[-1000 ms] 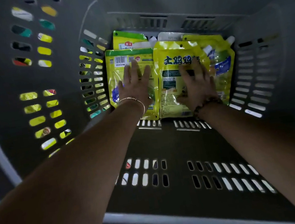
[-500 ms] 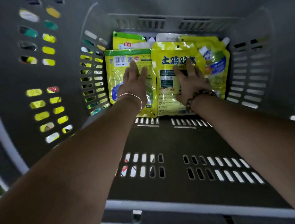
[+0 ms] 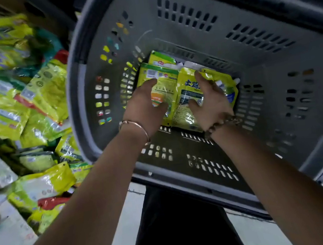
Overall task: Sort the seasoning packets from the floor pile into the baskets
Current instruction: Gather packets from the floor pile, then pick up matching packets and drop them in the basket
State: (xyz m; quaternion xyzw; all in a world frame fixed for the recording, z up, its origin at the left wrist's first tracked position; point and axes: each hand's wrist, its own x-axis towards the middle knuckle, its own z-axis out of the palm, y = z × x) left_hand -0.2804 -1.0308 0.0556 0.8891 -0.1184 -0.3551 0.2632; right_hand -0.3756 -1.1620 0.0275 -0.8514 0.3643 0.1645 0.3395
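- Grey basket (image 3: 75,97): slotted walls, open mouth towards the camera.
- Seasoning packets (image 3: 186,116) in the basket: yellow-green, flat against the far left corner of its base, side by side and overlapping.
- Barcoded packet (image 3: 164,80) leftmost in the basket; packet with blue characters (image 3: 188,95) touching it on the right; spouted pouch (image 3: 229,83) further right; one more packet (image 3: 159,57) behind these, against the far wall.
- Left hand (image 3: 143,106) inside the basket, over the barcoded packet: fingers loosely spread, forefinger tip on its top edge, thumb on its face; no closed grip seen.
- Right hand (image 3: 209,103) inside the basket, over the blue-character packet: fingers relaxed and apart, touching the film; nothing held.
- Thin bangle (image 3: 134,124) on left wrist, beaded bracelet (image 3: 223,123) on right.
- Floor pile (image 3: 30,111) of unsorted packets left of the basket, outside it; blurred.
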